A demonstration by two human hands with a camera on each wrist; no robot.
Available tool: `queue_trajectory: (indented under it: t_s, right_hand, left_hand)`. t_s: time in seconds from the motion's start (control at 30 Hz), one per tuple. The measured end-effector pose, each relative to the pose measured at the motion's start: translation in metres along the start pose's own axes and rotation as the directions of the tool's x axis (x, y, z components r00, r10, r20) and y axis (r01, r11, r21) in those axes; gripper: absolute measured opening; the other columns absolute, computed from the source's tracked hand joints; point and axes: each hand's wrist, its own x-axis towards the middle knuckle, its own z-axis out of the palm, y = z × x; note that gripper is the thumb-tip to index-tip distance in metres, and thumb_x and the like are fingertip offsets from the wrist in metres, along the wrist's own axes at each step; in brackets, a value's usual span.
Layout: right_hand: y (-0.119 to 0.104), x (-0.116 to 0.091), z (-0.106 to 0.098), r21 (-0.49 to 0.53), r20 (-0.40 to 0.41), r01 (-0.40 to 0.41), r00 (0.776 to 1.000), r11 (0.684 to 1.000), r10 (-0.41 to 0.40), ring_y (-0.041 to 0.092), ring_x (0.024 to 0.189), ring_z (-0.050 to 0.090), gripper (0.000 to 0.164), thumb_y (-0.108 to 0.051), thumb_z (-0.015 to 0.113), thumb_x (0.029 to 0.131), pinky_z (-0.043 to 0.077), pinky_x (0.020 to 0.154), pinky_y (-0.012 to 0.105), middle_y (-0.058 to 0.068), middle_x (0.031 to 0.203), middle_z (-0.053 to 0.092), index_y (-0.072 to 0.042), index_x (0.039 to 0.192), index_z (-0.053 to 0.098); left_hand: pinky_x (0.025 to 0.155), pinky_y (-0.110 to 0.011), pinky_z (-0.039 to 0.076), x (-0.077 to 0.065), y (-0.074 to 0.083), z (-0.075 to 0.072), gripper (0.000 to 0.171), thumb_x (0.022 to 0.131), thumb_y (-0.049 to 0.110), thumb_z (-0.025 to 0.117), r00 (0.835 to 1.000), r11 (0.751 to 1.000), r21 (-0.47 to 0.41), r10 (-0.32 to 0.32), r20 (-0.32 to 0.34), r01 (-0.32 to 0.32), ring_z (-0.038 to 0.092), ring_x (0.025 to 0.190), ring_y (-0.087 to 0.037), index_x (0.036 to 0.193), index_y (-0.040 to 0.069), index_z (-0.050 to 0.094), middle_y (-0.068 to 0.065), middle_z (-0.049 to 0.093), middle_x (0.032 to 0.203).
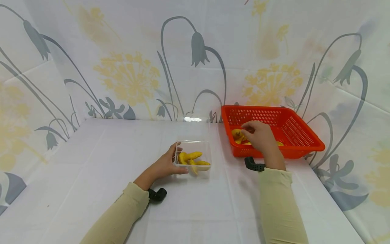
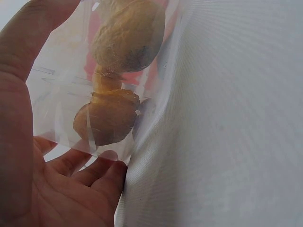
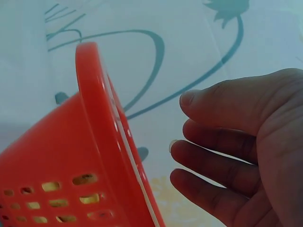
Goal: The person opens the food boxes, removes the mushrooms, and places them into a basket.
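A clear plastic box [image 1: 193,143] stands on the table with several yellow mushrooms [image 1: 189,156] lying inside. My left hand [image 1: 164,163] grips its left side, thumb at the near side and fingers round the far one. In the left wrist view, brownish-yellow mushroom caps [image 2: 106,124] show through the box wall. Over the near left part of a red plastic basket [image 1: 307,139] hovers my right hand [image 1: 259,135], fingers loosely bent and holding nothing. More yellow mushrooms [image 1: 237,135] lie in the basket under it. In the right wrist view, the right hand [image 3: 227,142] is beside the basket rim [image 3: 90,94].
Behind the box stands its transparent lid [image 1: 195,127], tilted up at the back. A white cloth [image 1: 91,189] covers the table. Flower-patterned fabric [image 1: 128,78] hangs round the back and sides. Each wrist wears a black camera band [image 1: 157,195].
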Motion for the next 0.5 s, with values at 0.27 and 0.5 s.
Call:
queue_trajectory:
  t_s: [0.27, 0.5]
  right_hand:
    - [-0.009, 0.003, 0.012, -0.005, 0.015, 0.05, 0.999, 0.999, -0.049, 0.029, 0.105, 0.056, 0.024, -0.027, 0.065, 0.093, 0.054, 0.088, 0.047, 0.009, 0.113, 0.064, -0.013, 0.112, 0.067]
    - [-0.018, 0.003, 0.02, -0.039, 0.019, 0.103, 0.995, 0.994, -0.102, 0.029, 0.103, 0.058, 0.019, -0.023, 0.064, 0.093, 0.054, 0.091, 0.047, 0.008, 0.11, 0.065, -0.013, 0.108, 0.069]
  left_hand:
    - [0.116, -0.051, 0.03, -0.001, 0.002, -0.001, 0.113, 0.073, 0.04, 0.084, 1.0, 1.0, -0.017, 0.015, -0.003, -0.015, 0.03, 0.145, -0.036, 0.155, 0.017, 0.009, -0.009, 0.032, 0.155]
    - [0.116, -0.052, 0.03, 0.0, 0.001, 0.0, 0.112, 0.074, 0.039, 0.084, 1.0, 1.0, -0.022, 0.021, -0.001, -0.021, 0.031, 0.144, -0.037, 0.155, 0.016, 0.01, -0.01, 0.032, 0.155]
